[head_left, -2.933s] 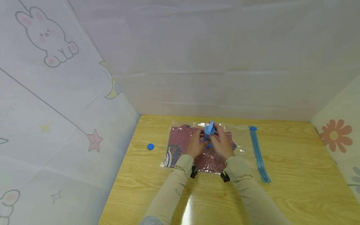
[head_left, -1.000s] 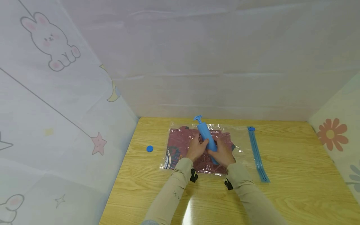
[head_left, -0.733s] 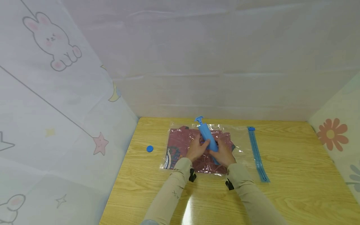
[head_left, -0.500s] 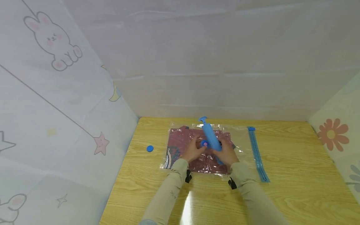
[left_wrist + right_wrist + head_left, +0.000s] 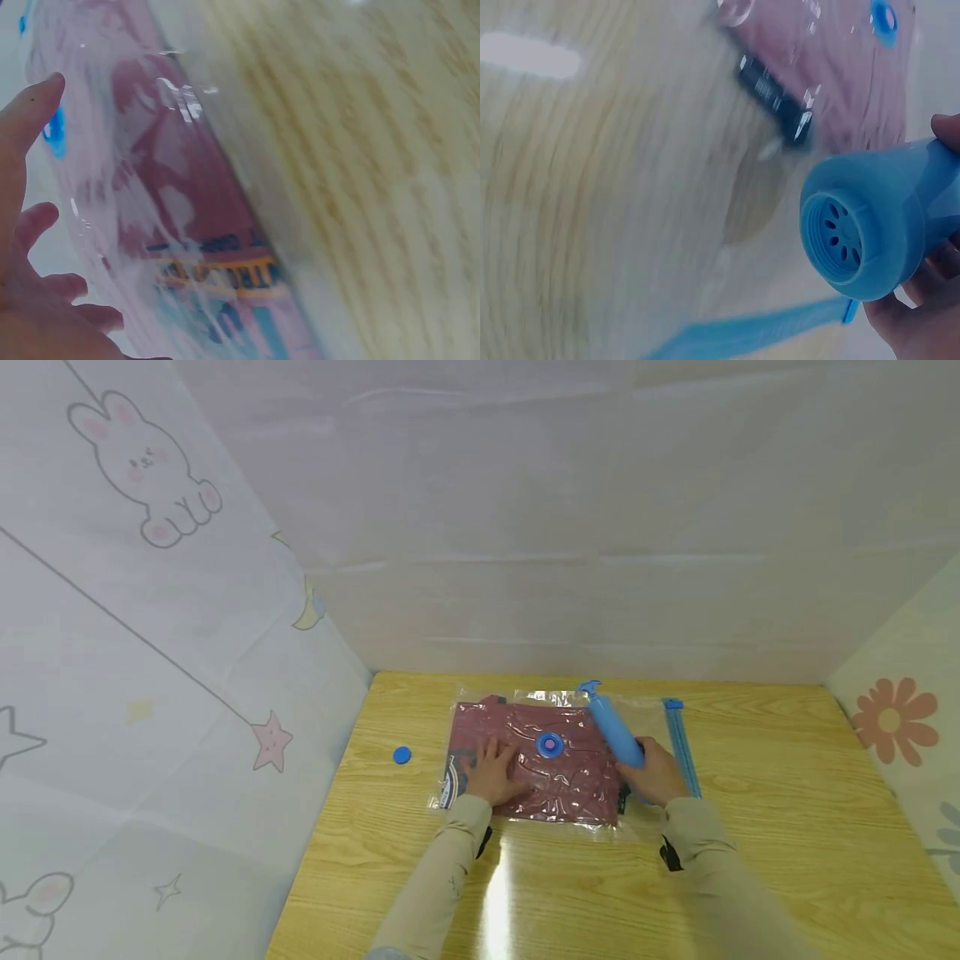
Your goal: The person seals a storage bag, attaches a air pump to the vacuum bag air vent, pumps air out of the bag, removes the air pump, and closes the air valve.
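A clear vacuum storage bag [image 5: 649, 712] lies flat on the table with a folded maroon garment [image 5: 573, 789] inside. Its round blue valve [image 5: 550, 744], pink at the centre, is uncovered. My left hand [image 5: 491, 777] rests with spread fingers over the garment's left part; the left wrist view shows its fingers straight and holding nothing. My right hand [image 5: 660, 774] grips a blue hand pump [image 5: 617, 731] over the bag's right part, tilted, T-handle toward the back wall. In the right wrist view, the pump's open end [image 5: 836, 236] shows a threaded ring with slots.
A round blue cap [image 5: 402, 755] lies on the wooden table [image 5: 360, 852] left of the bag. The bag's blue zip strip [image 5: 678, 739] runs along its right end, partly behind my right hand. Printed cloth walls [image 5: 480, 610] stand at the back and both sides.
The pump, first upright over the valve between both hands, has come away, tilted and moved right in my right hand. My left hand has let go and slid left onto the bag. The valve is now exposed.
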Demonstrator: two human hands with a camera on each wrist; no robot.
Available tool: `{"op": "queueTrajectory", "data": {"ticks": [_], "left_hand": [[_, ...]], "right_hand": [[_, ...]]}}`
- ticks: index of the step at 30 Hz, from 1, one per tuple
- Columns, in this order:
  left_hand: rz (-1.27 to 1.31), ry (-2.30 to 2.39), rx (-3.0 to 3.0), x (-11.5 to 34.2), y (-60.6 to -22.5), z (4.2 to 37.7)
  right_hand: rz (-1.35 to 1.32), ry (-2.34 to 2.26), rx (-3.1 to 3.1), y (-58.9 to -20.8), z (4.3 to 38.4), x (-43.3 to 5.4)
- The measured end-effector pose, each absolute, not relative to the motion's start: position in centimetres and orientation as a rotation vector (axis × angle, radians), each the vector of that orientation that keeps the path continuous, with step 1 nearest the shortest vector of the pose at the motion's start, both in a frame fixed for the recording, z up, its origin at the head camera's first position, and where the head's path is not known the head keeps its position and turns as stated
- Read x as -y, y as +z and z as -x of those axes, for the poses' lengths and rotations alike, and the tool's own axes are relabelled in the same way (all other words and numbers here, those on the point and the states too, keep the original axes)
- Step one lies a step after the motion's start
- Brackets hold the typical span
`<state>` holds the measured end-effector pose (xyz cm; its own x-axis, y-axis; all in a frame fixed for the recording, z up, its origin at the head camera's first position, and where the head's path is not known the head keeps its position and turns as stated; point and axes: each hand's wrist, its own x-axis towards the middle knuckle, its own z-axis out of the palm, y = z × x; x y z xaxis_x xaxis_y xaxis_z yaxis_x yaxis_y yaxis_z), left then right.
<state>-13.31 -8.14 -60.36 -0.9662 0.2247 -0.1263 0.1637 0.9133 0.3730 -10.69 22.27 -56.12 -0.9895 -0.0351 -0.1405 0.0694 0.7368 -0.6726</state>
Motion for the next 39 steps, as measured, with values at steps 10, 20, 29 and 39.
{"op": "queueTrajectory", "data": {"ticks": [10,20,29,39], "left_hand": [[-0.146,0.534,-2.814,8.6,-60.7,12.9],[-0.110,0.599,-2.773,8.5,-60.4,12.6],[-0.075,0.535,-2.773,8.6,-60.6,12.7],[-0.088,0.555,-2.788,8.8,-61.4,12.8]], "right_hand": [[-0.167,-0.942,-2.811,-56.4,8.5,-28.7],[-0.346,-0.915,-2.799,-57.6,6.7,-32.9],[-0.491,-0.853,-2.771,-57.9,5.6,-35.3],[-0.588,-0.828,-2.756,-58.2,4.2,-36.9]]}}
